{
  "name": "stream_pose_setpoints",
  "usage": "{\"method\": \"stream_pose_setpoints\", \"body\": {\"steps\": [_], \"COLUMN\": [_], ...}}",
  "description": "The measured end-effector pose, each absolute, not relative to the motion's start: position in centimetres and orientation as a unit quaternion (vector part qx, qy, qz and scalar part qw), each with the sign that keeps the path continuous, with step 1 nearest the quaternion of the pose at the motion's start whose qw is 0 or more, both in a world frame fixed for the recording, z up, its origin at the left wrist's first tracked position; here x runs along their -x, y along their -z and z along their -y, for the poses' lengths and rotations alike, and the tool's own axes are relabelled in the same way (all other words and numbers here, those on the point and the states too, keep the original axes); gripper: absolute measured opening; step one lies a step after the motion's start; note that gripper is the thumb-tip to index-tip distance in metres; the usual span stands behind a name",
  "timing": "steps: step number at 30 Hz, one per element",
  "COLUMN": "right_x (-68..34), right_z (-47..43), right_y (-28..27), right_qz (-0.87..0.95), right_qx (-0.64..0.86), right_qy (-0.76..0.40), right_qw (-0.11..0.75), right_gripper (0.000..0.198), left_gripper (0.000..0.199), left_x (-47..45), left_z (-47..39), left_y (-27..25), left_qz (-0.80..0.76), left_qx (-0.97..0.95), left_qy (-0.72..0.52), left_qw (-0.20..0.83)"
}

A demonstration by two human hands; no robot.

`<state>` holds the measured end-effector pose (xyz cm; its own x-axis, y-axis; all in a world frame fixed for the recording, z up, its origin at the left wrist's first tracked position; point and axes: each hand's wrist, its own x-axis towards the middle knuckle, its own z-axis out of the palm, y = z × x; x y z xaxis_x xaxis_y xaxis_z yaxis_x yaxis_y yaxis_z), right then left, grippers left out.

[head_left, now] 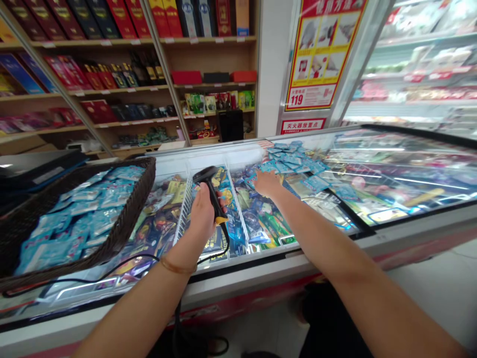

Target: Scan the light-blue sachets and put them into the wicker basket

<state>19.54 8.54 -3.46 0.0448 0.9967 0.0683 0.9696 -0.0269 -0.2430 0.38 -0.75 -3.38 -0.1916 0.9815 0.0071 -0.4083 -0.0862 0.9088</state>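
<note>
My left hand (203,206) is wrapped round the handle of a black and yellow barcode scanner (213,191), held over the open part of a chest freezer (335,251). A black cord hangs from the scanner's grip. My right hand (267,183) reaches across the freezer, its fingers apart, at the edge of a pile of light blue packets (288,158). Its fingertips are by a blue packet, and whether they touch it I cannot tell. Wrapped ice creams (268,221) lie below both hands, parted by white wire dividers (238,211).
A dark wicker basket (143,199) holding more blue packets (89,204) stands on the freezer's left end. Sliding glass (391,169) covers the right side. Behind are shelves of boxed goods (130,82), a red poster (316,59) and a lit display fridge (417,74).
</note>
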Motion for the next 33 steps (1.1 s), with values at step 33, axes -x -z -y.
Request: {"method": "stream_pose_setpoints", "body": {"steps": [33], "right_x": [-19.5], "right_z": [-9.4], "right_y": [0.6], "right_qz": [0.431], "right_qx": [0.325], "right_qy": [-0.525], "right_qw": [0.658], "right_gripper": [0.017], "left_gripper": [0.067], "left_x": [-2.1], "left_z": [3.8], "left_y": [2.0], "left_qz": [-0.338], "left_qx": [-0.561], "left_qy": [-0.465], "left_qw": [0.595]}}
